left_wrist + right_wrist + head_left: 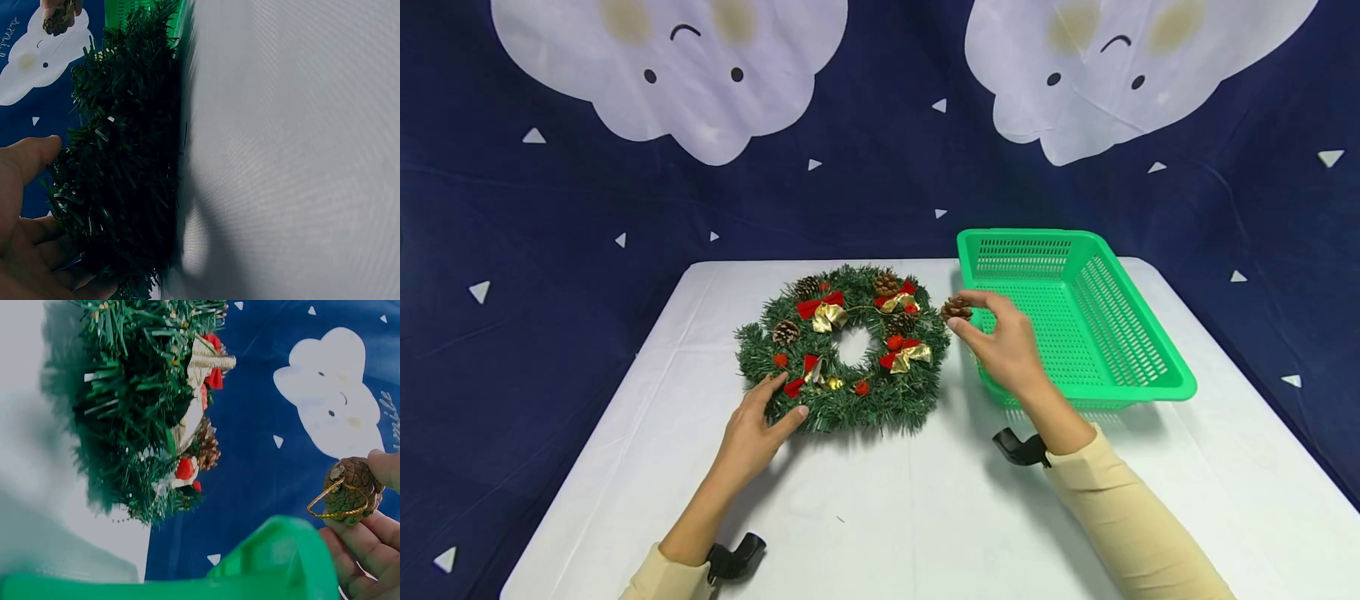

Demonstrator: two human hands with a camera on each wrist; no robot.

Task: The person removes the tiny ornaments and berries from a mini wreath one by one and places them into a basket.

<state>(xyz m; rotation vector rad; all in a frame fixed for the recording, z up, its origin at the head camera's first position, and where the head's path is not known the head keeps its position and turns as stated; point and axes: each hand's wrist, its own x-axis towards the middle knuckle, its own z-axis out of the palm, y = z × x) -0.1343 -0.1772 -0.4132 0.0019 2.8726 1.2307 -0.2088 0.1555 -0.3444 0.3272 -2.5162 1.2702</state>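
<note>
My right hand [1006,346] pinches a brown pine cone [957,309] between thumb and fingertips, above the gap between wreath and basket. A gold cord loop hangs from this pine cone [351,490] in the right wrist view. On the table lies a green wreath [865,408] with red-and-gold bows, red balls and several pine cones. My left hand [752,429] touches the wreath's near left edge, thumb and fingers spread apart. In the left wrist view the wreath's side [125,162] stands beside the fingers, which it partly hides.
A green plastic basket [1157,333] with slotted walls stands to the right of the wreath. A white cloth covers the table [880,517]. Behind it hangs a dark blue curtain [880,192] with white clouds and triangles.
</note>
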